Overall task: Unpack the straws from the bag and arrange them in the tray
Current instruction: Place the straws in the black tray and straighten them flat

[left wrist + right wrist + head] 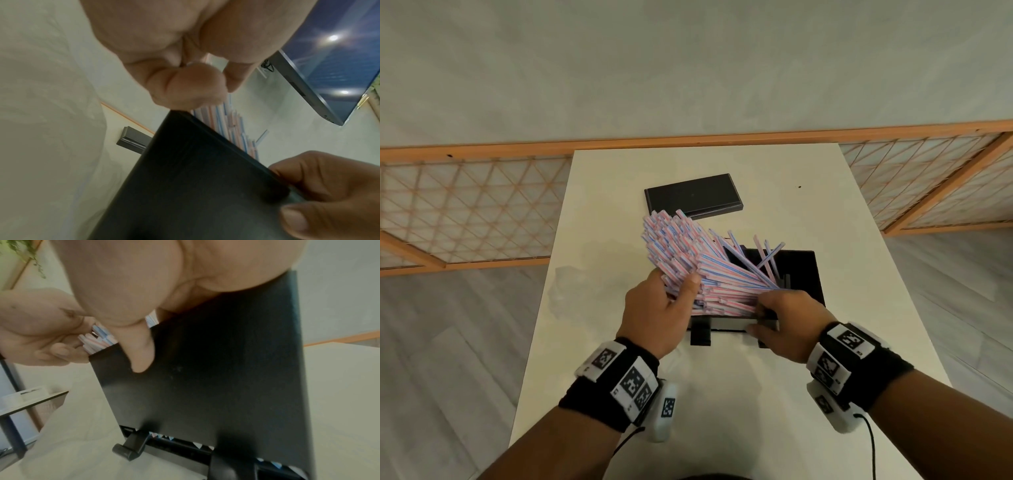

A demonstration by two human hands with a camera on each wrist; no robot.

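With the clear bag (571,284) lying emptied on the worktop (722,394), the left hand (664,308) grips the striped straws (688,253), half-lowered into the black dispenser tray (804,274) whose front the right hand (787,318) clasps, arranging still unfinished.

Two hands (722,311), one tray (801,274), one lid (693,195)

On the bench (859,240) the tray (804,274) stands near the middle, toward the person. The straws (688,253) rest with their near ends in the tray and fan up and away to the left, over its left side. Behind the tray, farther from the person, a flat lid (693,196) lies on the bench. The left hand (664,308) holds the straws at the tray's left; the right hand (787,318) grips the tray's near right edge. Left of the tray the bag (571,291) lies on the bench.
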